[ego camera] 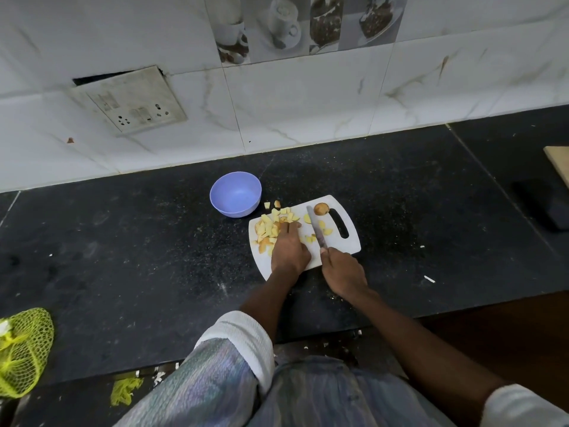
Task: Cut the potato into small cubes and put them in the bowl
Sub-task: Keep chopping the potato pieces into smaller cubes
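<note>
White cutting board [334, 246] lies on the black counter [123, 241] at frame centre, its long axis running lower left to upper right, with the handle slot toward the upper right.

Potato cubes [267, 227] are heaped on the board's left part. Two pieces [271, 204] lie off the board on the counter, just beside its upper left corner. A few slices [324, 228] lie on the board right of the blade. One uncut potato end [321, 208], skin on, sits at the board's upper edge, next to the slot.

Left hand [289, 249] rests flat over the cube pile, fingers extended toward the upper left, touching the pieces.

Right hand [343, 272] grasps the handle of a knife [317, 231]. The blade's long axis runs nearly up the frame, tip pointing up and slightly left, between cubes and slices.

Blue bowl [235, 194] stands on the counter just up-left of the board, with no pieces visible inside.

Yellow mesh bag [23, 349] at lower left frame edge. Socket plate [129, 100] on the tiled wall, upper left.
</note>
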